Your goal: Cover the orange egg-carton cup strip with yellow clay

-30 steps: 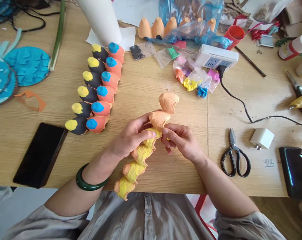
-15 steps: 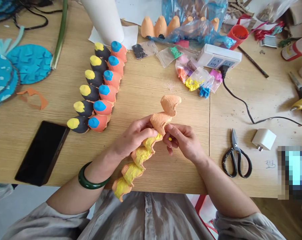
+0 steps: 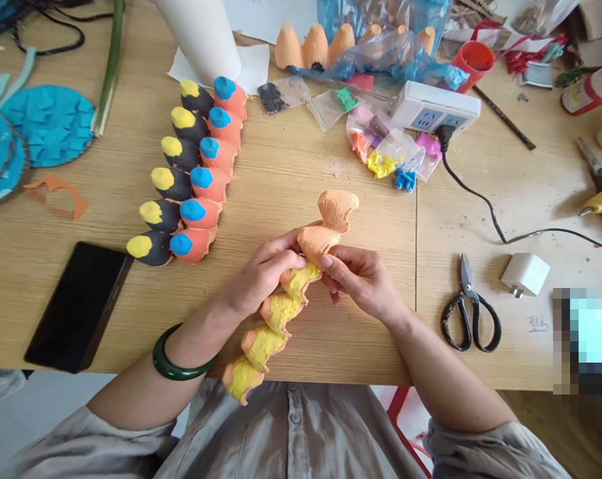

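My left hand (image 3: 265,273) is closed around the middle of an egg carton strip (image 3: 320,243), thumb on top. Yellow clay (image 3: 283,309) covers the strip's nearer cups, while its two far cups are bare orange. From the other side my right hand (image 3: 360,276) grips the strip, its thumb pressed on the edge of the second bare cup. Its curled fingers are partly hidden, and no clay shows in them. Left of my hands lie a black row (image 3: 173,153) of cups with yellow tips and a coral row (image 3: 215,173) with blue tips.
A black phone (image 3: 78,306) lies at the left front, scissors (image 3: 467,306) and a white charger (image 3: 525,274) at the right. Further back are clay packets (image 3: 380,159), a power strip (image 3: 435,110) with its cable, a white cylinder (image 3: 201,40) and more orange cups (image 3: 314,45).
My right thumb has moved onto the edge of the bare cup. The small yellow clay piece seen in my right fingers is now out of sight. The view has shifted slightly.
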The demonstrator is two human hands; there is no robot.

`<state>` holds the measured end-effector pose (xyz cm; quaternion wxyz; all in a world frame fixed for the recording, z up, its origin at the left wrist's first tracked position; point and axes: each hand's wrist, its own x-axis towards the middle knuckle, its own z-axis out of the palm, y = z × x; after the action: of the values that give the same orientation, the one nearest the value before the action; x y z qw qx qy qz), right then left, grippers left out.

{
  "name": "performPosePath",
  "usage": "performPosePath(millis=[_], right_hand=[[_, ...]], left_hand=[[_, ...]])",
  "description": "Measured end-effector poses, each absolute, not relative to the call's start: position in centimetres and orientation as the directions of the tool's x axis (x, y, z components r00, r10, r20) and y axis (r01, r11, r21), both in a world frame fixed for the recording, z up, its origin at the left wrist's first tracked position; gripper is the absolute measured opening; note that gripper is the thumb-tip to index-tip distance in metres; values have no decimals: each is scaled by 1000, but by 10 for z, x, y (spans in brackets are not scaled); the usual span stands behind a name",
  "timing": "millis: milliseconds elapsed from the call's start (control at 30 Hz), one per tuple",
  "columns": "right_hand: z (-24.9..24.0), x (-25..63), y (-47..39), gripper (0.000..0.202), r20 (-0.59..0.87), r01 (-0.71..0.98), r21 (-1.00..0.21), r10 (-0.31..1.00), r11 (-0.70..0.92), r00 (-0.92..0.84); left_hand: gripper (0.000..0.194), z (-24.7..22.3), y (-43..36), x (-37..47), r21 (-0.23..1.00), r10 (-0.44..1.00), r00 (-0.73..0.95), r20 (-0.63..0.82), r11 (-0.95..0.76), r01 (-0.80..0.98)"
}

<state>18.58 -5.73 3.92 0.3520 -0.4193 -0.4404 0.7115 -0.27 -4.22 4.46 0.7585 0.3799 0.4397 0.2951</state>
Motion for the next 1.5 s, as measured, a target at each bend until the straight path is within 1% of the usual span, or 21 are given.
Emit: performPosePath(millis=[100,200,300,367,500,600,833,900,967,1067,1133,1200,1300,1400,1500], right_hand=[[38,185,-57,50,-299,-157,-911,871,-383,-389],[36,185,-58,51,-328,-171,-887,845,-430,-422],[33,184,-60,50,-369,-200,-841,804,-503,-467],[31,183,-61,46,-390,-251,-794,780,-554,-489],[28,181,-60,37,-390,-368,-677,734,-638,-556],[27,182,-59,36,-391,-395,-613,698,-684,-601],[25,185,-57,31,-338,-413,-565,657,-714,-674],[24,185,-56,31,-338,-408,-560,649,-721,-682],[24,184,-56,31,-343,-403,-557,644,-726,-684],[24,184,-55,39,-342,-400,-567,647,-720,-681],[26,185,-54,49,-340,-399,-609,681,-685,-649],[28,187,-53,53,-340,-393,-673,734,-627,-588],[30,191,-51,47,-349,-376,-723,776,-579,-525],[34,193,-50,36,-385,-337,-722,755,-604,-530],[35,191,-50,32,-403,-327,-708,739,-626,-540]], left_hand=[[43,43,-42,-4,843,789,459,-408,519,-141],[43,42,-42,-4,852,796,458,-395,504,-141],[39,41,-43,-4,871,821,415,-393,477,-119],[38,41,-44,-3,874,829,394,-397,472,-112],[46,40,-43,-3,833,808,395,-438,530,-159],[48,42,-40,-1,809,800,391,-455,555,-194],[57,45,-38,-1,750,762,398,-511,622,-227],[57,44,-38,-1,737,760,399,-513,629,-249],[54,43,-38,-1,736,768,388,-509,622,-267],[45,43,-37,-2,751,792,353,-498,597,-282],[39,44,-36,-2,765,803,336,-492,583,-274],[33,45,-35,-2,780,810,330,-484,570,-256],[22,46,-34,-3,804,824,322,-467,547,-233],[12,46,-33,-4,827,834,309,-456,526,-199],[16,46,-34,-4,852,840,301,-452,507,-134]])
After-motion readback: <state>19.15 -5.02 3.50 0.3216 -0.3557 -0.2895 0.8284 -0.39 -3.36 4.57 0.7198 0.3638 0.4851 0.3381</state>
